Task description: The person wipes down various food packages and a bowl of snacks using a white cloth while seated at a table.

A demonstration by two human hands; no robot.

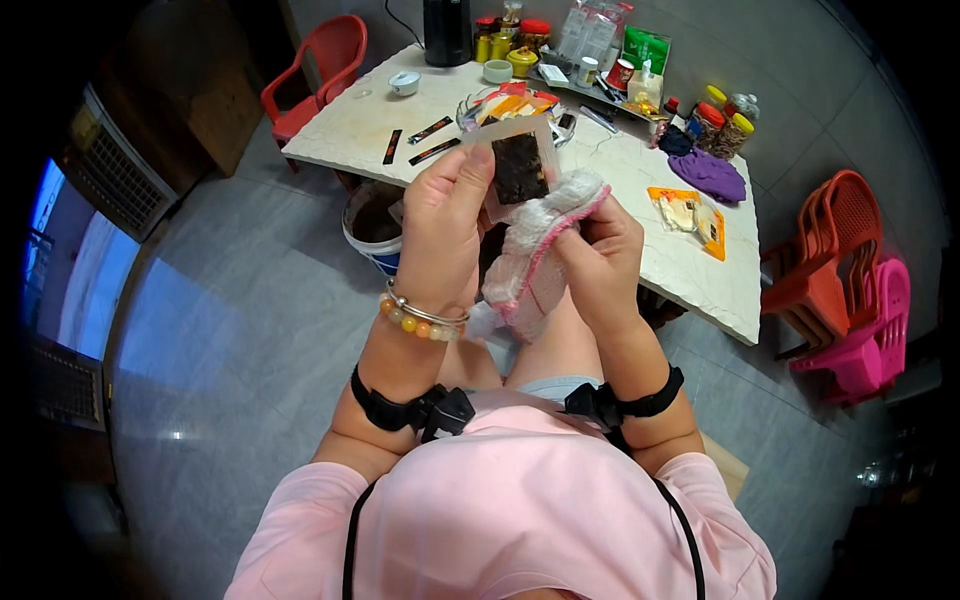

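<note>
Between the thumb and fingers of my left hand point(450, 202) is a clear plastic sachet point(521, 169) with a dark, flat square inside. My right hand point(611, 255) grips the upper edge of a white knitted cloth point(525, 277) with pink edging. The cloth hangs folded just below the sachet, and its upper edge overlaps the sachet's lower right corner. Both hands are raised above my lap, before the near edge of a white marble-look table point(337, 131). The fingers behind the sachet and the cloth are partly hidden.
On the table are a glass bowl of snack packets point(517, 101), several black stick packets point(435, 152), two orange-and-clear packets point(686, 214) and a purple cloth point(709, 174). Jars and a tray point(600, 94) stand at the back. A bucket point(375, 225) and red chairs point(840, 255) flank it.
</note>
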